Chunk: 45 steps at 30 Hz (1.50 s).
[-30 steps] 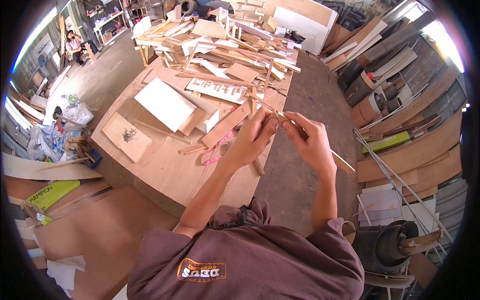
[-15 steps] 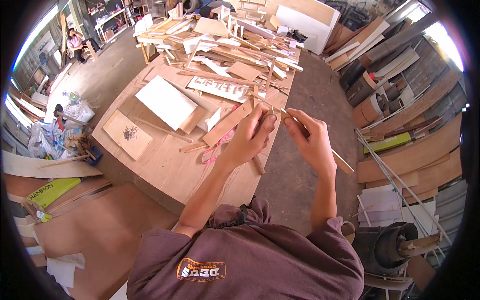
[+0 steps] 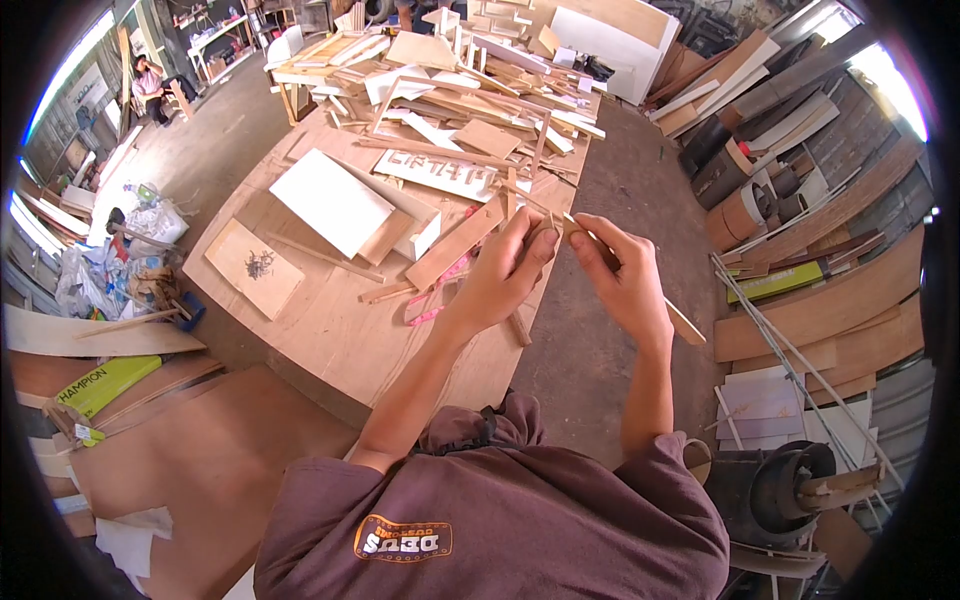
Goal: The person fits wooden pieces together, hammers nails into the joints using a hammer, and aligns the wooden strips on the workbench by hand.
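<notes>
Above the right edge of the table, my left hand [image 3: 512, 268] pinches a small thin piece of pale wood [image 3: 556, 224] between thumb and fingers. My right hand [image 3: 618, 265] is closed on a narrow wooden strip [image 3: 686, 324], whose end sticks out below the wrist toward the lower right. The fingertips of both hands nearly meet, and the wood's tips lie close together between them. Whether they touch is too small to tell. Beneath my left hand lie a brown board [image 3: 455, 245] and pink-marked pieces [image 3: 428, 312].
The plywood table [image 3: 340, 345] carries white boxes [image 3: 333, 203], a small board with dark screws or nails [image 3: 258, 270], a lettered sign [image 3: 435, 172] and heaped offcuts [image 3: 450, 100]. A person [image 3: 150, 85] sits at the far left. Boards and tubes [image 3: 735, 225] line the right wall.
My left hand has shifted slightly right, bringing its fingertips nearer my right hand. My right hand is nearly still. A person behind the far pile has changed posture.
</notes>
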### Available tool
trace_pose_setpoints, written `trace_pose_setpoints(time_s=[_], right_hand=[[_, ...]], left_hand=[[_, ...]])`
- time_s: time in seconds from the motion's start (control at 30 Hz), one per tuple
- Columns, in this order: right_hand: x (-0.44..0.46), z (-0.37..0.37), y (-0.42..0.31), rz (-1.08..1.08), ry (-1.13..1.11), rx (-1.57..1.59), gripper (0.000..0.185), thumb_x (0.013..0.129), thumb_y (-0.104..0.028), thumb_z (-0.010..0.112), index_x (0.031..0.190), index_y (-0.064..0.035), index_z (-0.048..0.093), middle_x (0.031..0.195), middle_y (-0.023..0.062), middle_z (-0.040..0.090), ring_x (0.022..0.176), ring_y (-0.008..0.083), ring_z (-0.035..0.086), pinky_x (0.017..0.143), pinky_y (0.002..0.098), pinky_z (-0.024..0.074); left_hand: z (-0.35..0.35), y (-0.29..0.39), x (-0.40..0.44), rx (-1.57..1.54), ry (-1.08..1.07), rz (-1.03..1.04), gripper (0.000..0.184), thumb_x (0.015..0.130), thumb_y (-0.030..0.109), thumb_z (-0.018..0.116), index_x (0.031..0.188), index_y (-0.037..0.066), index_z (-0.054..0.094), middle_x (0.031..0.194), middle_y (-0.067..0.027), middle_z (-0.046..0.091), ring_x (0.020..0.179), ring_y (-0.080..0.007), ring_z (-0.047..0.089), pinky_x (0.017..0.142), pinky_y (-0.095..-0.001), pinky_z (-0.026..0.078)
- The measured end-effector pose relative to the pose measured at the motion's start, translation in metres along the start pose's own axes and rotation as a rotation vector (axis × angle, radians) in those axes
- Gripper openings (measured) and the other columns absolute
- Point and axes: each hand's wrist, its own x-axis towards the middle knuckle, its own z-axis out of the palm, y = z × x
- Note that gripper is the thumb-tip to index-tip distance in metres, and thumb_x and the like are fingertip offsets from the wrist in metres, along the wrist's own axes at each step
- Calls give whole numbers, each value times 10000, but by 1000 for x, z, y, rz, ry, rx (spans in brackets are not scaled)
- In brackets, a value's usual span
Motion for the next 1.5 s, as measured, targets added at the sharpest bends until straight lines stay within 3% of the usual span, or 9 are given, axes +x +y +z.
trace_pose_setpoints(time_s=[0.03, 0.1, 0.43, 0.7, 1.0, 1.5], right_hand=[[0, -1, -2, 0, -2, -1, 241, 959, -137, 689, 1128, 34, 684, 715, 77, 606, 598, 93, 473, 547, 277, 398], [1, -2, -5, 33, -21, -23, 253, 949, -148, 688, 1146, 10, 706, 781, 156, 701, 597, 173, 633, 582, 324, 479], [3, 1, -3, 16, -17, -33, 263, 948, -145, 685, 1161, 8, 706, 799, 163, 700, 614, 183, 641, 599, 333, 490], [0, 2, 2, -33, 8, -42, 283, 941, -155, 690, 1171, 9, 706, 938, 185, 732, 713, 263, 713, 663, 351, 532], [-1, 4, 0, -40, 26, -55, 282, 940, -156, 688, 1175, -2, 712, 1056, 192, 735, 807, 291, 741, 722, 366, 561], [-2, 16, 4, -96, 96, -26, 275, 932, -107, 701, 1171, 28, 708, 1026, 207, 743, 829, 267, 749, 708, 348, 568]], left_hand=[[0, 1, 0, -1, 2, 0, 297, 1070, 332, 519, 1052, 36, 522, 736, 14, 513, 613, -41, 441, 538, -233, 369], [-1, 3, -1, -19, -5, -38, 299, 1071, 333, 516, 1050, 35, 522, 738, 11, 513, 619, -44, 433, 545, -238, 366], [-3, 1, 1, -6, -5, -19, 287, 1076, 321, 505, 1053, 35, 519, 718, 4, 514, 613, -48, 432, 551, -246, 369], [-5, 3, 2, 13, -51, -54, 272, 1088, 325, 469, 1085, 54, 498, 722, 1, 523, 600, -56, 466, 537, -248, 392], [-4, 4, 2, 16, -35, -25, 286, 1086, 341, 472, 1067, 58, 504, 725, 11, 516, 589, -49, 464, 526, -240, 396], [-6, 6, 1, -76, -51, -53, 259, 1094, 327, 455, 1078, 71, 492, 716, 25, 484, 580, -36, 443, 521, -224, 381]])
